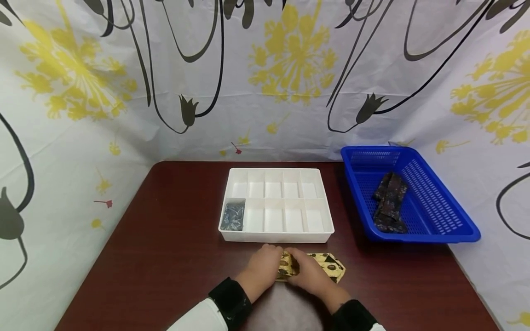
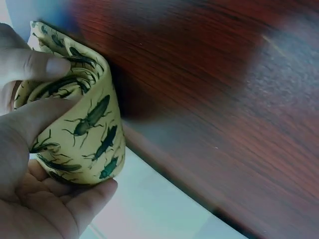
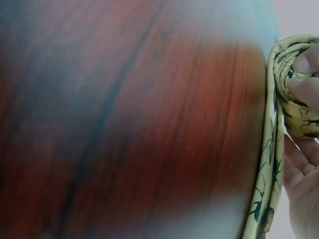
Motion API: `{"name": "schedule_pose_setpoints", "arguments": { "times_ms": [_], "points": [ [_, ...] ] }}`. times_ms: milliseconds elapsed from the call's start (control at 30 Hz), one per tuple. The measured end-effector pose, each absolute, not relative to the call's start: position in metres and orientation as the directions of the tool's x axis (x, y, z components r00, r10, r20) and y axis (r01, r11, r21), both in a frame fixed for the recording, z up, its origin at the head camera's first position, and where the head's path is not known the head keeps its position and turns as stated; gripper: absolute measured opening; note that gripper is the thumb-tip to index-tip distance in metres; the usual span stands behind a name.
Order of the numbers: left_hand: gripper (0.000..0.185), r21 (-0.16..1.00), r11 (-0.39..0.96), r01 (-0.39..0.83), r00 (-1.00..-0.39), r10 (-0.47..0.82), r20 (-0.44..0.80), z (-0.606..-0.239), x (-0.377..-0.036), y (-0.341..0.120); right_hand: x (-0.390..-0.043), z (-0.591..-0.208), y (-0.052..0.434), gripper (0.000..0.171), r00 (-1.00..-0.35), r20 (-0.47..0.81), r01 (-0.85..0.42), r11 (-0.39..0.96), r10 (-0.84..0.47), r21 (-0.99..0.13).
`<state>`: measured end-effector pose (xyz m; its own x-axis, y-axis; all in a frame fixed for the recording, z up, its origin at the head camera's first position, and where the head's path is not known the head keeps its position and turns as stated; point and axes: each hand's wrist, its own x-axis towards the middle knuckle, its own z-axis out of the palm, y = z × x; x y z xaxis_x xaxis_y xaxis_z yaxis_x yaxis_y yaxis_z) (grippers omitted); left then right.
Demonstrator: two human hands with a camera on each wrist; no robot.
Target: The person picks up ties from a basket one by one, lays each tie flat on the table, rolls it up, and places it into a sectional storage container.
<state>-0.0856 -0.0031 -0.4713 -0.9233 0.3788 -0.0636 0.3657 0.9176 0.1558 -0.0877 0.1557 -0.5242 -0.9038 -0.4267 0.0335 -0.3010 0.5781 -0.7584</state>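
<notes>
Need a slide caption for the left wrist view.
Left hand grips a rolled yellow insect-print fabric strip above the dark red wooden table.

Staged recording booth, not a lived-in room. Printed curtain (image 1: pixel 265 82), white with yellow flowers and black stems, hangs on three sides, 9 through 12 to 3 o'clock, hiding any walls. Dark red-brown desk (image 1: pixel 165 257) fills the enclosed space. Props laid out neatly: white divided tray (image 1: pixel 276 234) at 12 o'clock, blue basket (image 1: pixel 430 202) at 2 o'clock. No furniture or fixtures beyond these.
</notes>
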Motion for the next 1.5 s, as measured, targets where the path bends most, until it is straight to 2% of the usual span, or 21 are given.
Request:
{"name": "schedule_pose_setpoints", "arguments": {
  "times_ms": [100, 200, 267, 467, 567, 733, 933, 1100, 1333, 1500],
  "points": [
    [0.013, 0.131, 0.927, 0.351, -0.930, 0.362, -0.069, -0.471, -0.085, -0.001, -0.086, -0.523, 0.154, 0.068, -0.908, 0.035, -0.293, 0.574, -0.417, -0.765],
    [0.015, 0.155, 0.921, 0.358, -0.926, 0.371, -0.067, -0.472, -0.086, -0.003, -0.084, -0.522, 0.152, 0.067, -0.915, 0.051, -0.293, 0.574, -0.400, -0.765],
    [0.023, 0.227, 0.900, 0.373, -0.918, 0.394, -0.052, -0.476, -0.088, -0.008, -0.083, -0.523, 0.150, 0.065, -0.920, 0.064, -0.297, 0.579, -0.387, -0.759],
    [0.061, 0.587, 0.728, 0.354, -0.902, 0.431, 0.008, -0.499, -0.095, -0.032, -0.083, -0.526, 0.149, 0.061, -0.932, 0.070, -0.283, 0.596, -0.355, -0.752],
    [0.061, 0.664, 0.671, 0.330, -0.902, 0.433, 0.010, -0.506, -0.096, -0.039, -0.084, -0.528, 0.151, 0.061, -0.940, 0.056, -0.256, 0.584, -0.338, -0.770],
    [0.052, 0.707, 0.614, 0.351, -0.887, 0.461, 0.041, -0.507, -0.098, -0.038, -0.085, -0.528, 0.153, 0.062, -0.939, 0.044, -0.244, 0.571, -0.341, -0.784],
    [0.042, 0.628, 0.665, 0.404, -0.868, 0.496, 0.033, -0.501, -0.098, -0.034, -0.083, -0.527, 0.153, 0.064, -0.934, 0.032, -0.243, 0.568, -0.356, -0.786],
    [0.034, 0.441, 0.780, 0.444, -0.865, 0.502, -0.016, -0.488, -0.097, -0.025, -0.082, -0.525, 0.152, 0.067, -0.936, 0.028, -0.239, 0.571, -0.352, -0.786],
    [0.018, 0.172, 0.902, 0.397, -0.903, 0.417, -0.100, -0.472, -0.089, -0.006, -0.081, -0.522, 0.150, 0.068, -0.936, 0.024, -0.240, 0.587, -0.351, -0.773],
    [0.020, 0.064, 0.917, 0.393, -0.910, 0.398, -0.118, -0.469, -0.085, 0.004, -0.080, -0.521, 0.151, 0.071, -0.938, 0.037, -0.245, 0.581, -0.345, -0.776]
  ]
}}
